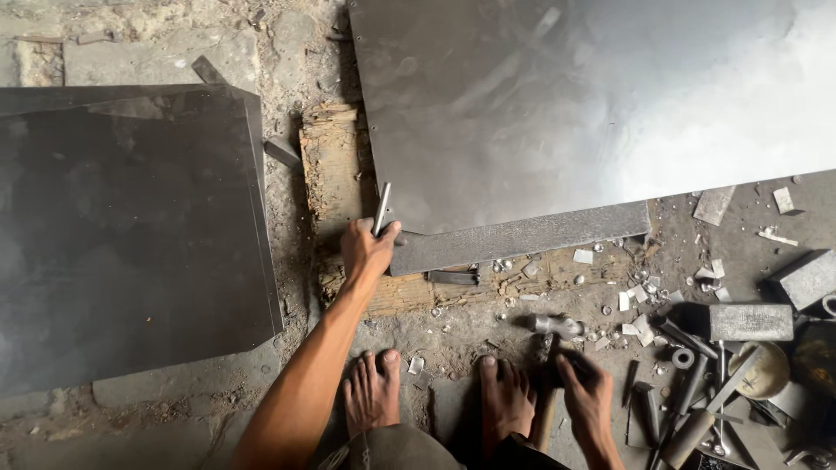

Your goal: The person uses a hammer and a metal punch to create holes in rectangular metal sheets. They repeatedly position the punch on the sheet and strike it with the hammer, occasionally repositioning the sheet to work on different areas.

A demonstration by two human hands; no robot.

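My left hand (366,252) grips a thin metal punch (381,207), held nearly upright at the near left corner of a large shiny metal sheet (566,104). A dark flat steel bar (522,237) lies under the sheet's near edge. My right hand (585,396) is closed around the wooden handle of a hammer (557,327), whose steel head rests low near the ground. My two bare feet (435,392) stand between the hands.
A stack of dark metal sheets (131,226) lies at left. A worn wooden plank (335,165) sits under the sheet's corner. Small metal offcuts and rivets (627,296) litter the concrete. Steel blocks and several tools (723,365) crowd the lower right.
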